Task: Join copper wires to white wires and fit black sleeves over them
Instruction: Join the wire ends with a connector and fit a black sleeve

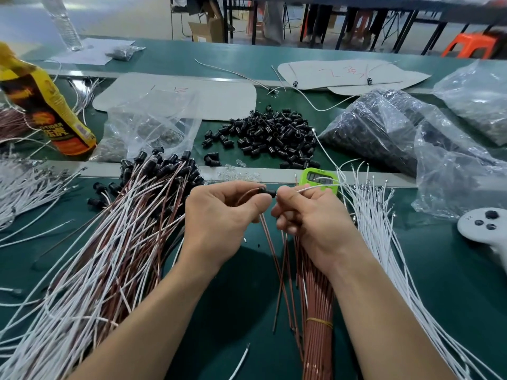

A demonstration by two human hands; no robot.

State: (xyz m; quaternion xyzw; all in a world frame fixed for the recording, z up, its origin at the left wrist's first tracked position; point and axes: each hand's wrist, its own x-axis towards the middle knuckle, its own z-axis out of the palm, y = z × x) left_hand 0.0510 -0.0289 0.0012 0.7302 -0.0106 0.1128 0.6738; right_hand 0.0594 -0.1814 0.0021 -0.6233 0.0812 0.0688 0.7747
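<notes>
My left hand (219,215) pinches a small black sleeve (267,192) with a copper wire (270,248) hanging down from it. My right hand (307,215) pinches a white wire (315,187) right at the sleeve's right end. Both hands hover over the green table, close together. A loose heap of black sleeves (270,135) lies behind them. A bundle of copper wires (318,311) tied with a yellow band lies under my right wrist. Loose white wires (384,237) fan out to the right. A big pile of joined wires with sleeves (123,223) lies on the left.
A green timer (319,179) sits just behind my right hand. Clear bags of black parts (384,127) lie at the back right, another bag (148,127) and a yellow bottle (46,105) at the back left. A white controller (485,229) rests at the right edge.
</notes>
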